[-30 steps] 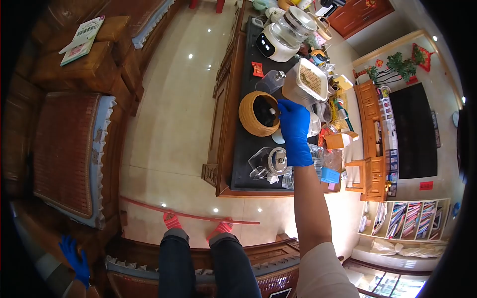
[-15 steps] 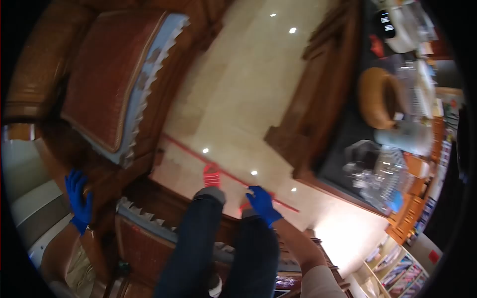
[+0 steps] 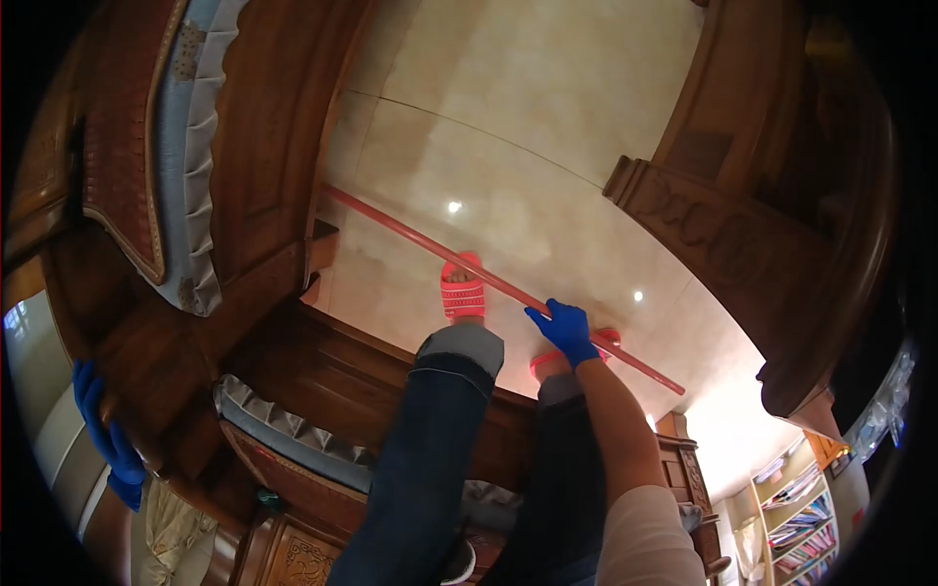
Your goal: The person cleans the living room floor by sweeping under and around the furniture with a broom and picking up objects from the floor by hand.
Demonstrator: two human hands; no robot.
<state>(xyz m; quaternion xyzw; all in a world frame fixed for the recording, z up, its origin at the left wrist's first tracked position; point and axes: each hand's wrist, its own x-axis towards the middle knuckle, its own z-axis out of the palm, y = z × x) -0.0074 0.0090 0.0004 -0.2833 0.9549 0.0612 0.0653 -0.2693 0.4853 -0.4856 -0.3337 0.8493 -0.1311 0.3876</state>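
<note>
My right hand [image 3: 567, 330], in a blue glove, is closed around a long red pole [image 3: 410, 232]. The pole slants over the floor above my feet. Its near end is free at the lower right, while its far end passes out of sight at the base of the wooden seat [image 3: 269, 146] on the left. At the far left my left hand [image 3: 106, 435], also gloved in blue, rests against a wooden armrest [image 3: 161, 459] with its fingers stretched out. Nothing shows in that hand.
My feet wear red slippers [image 3: 462, 293] on the glossy tile floor [image 3: 528, 107]. A carved wooden table [image 3: 703, 210] stands at the right. Behind me is a cushioned wooden seat [image 3: 293, 439]. A bookshelf [image 3: 796, 508] is at the lower right.
My view has tilted down, so the tabletop items have mostly left the picture. My right hand stays on the pole, now seen more sharply. My left hand appears lower, against the armrest.
</note>
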